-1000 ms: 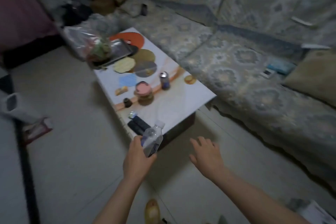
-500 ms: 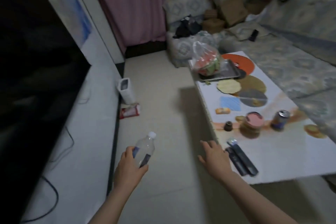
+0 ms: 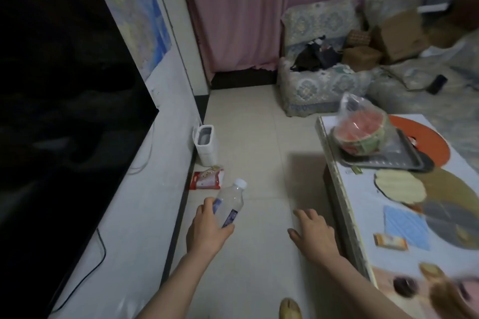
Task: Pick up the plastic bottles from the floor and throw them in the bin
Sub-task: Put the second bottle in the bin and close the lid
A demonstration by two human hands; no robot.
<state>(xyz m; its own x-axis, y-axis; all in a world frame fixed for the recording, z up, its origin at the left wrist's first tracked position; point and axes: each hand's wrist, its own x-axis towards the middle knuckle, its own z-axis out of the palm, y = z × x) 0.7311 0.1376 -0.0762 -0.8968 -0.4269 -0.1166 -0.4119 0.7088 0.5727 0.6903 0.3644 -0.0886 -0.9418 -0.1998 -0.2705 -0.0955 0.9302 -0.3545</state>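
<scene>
Left hand's grip hides the plastic bottle's lower half.

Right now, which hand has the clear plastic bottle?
The left hand, fingers wrapped around the clear plastic bottle with the white cap. The right hand is open and empty, palm down over the floor.

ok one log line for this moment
left hand: holds plastic bottle | right hand: open, empty | bin: ahead by wall, lid open
</scene>
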